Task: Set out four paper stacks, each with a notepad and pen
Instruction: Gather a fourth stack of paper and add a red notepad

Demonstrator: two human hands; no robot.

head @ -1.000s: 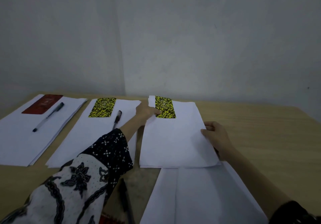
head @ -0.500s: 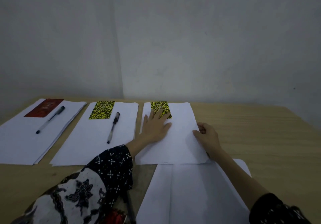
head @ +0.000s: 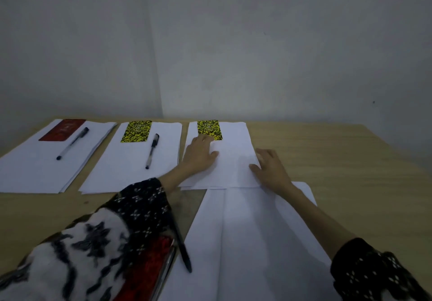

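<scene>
Three paper stacks lie side by side along the far edge of the table. The left stack (head: 35, 167) carries a red notepad (head: 62, 129) and a pen (head: 73, 143). On the middle stack (head: 131, 172) lie a yellow patterned notepad (head: 136, 131) and a pen (head: 152, 150). The third stack (head: 231, 160) holds only a yellow notepad (head: 208, 129). My left hand (head: 199, 154) rests flat on this stack, fingers spread, just below the notepad. My right hand (head: 271, 168) lies open at its right edge. More loose paper (head: 252, 242) lies near me.
A red notepad (head: 149, 268) and a dark pen (head: 183, 251) lie close to me at the bottom, partly under my left sleeve. The wooden table (head: 339, 160) extends to the right. A plain grey wall stands behind.
The third stack has been slid further from me and squared up beside the middle stack. My left hand moved from the notepad down onto the paper and flattened; my right hand released the edge.
</scene>
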